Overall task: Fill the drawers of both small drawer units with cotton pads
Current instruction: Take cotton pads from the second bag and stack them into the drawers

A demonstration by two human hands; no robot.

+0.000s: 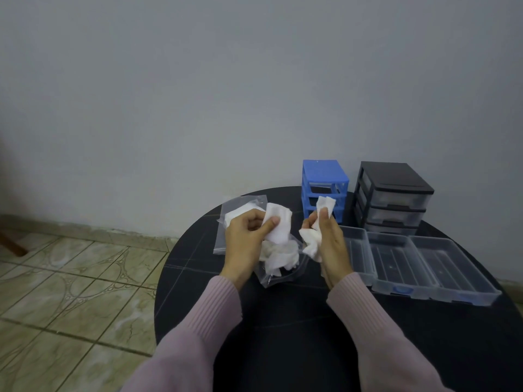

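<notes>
My left hand (249, 239) grips a bunch of white cotton pads (278, 226) above an open clear plastic bag (278, 274) that holds more pads. My right hand (329, 239) pinches another bunch of white cotton pads (325, 205) just in front of the small blue drawer unit (324, 176). The black drawer unit (394, 193) stands to the right of the blue one, with its drawers in place. Three clear drawers (430, 264) lie side by side on the table at the right, with no pads in them.
A second clear bag (226, 224) lies flat behind my left hand. Everything sits on a round black table (283, 321) near a grey wall. Tiled floor shows on the left.
</notes>
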